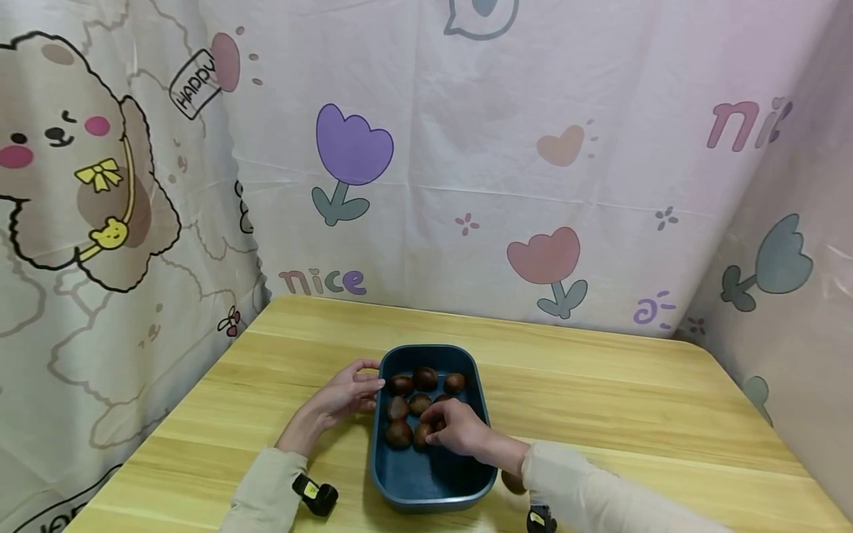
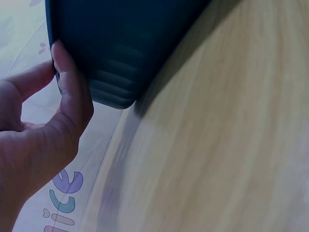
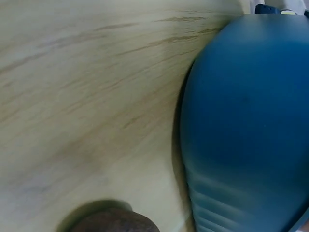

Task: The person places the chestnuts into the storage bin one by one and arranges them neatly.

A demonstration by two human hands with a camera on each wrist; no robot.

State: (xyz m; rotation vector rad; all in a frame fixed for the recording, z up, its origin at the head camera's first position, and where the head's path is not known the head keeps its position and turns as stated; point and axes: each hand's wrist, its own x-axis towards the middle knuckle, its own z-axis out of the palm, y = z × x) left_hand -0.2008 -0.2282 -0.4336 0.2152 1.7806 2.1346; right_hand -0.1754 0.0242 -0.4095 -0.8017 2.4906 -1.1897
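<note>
A dark blue rectangular box (image 1: 433, 488) stands on the table with several brown chestnuts (image 1: 425, 379) inside, mostly toward its far half. At its left rim, my left hand (image 1: 346, 394) holds the side, fingers bent against the outer wall in the left wrist view. Reaching in over the right rim, my right hand (image 1: 460, 428) pinches a chestnut (image 1: 423, 437) between thumb and fingers, beside another chestnut (image 1: 398, 434). That hand covers part of the group. The right wrist view shows the box's outer wall (image 3: 246, 116), not the fingers.
One more chestnut (image 1: 513, 484) lies on the wooden table (image 1: 600, 400) just right of the box, partly behind the right sleeve (image 1: 573, 474). Printed curtains (image 1: 453, 185) hang behind the table and at both sides.
</note>
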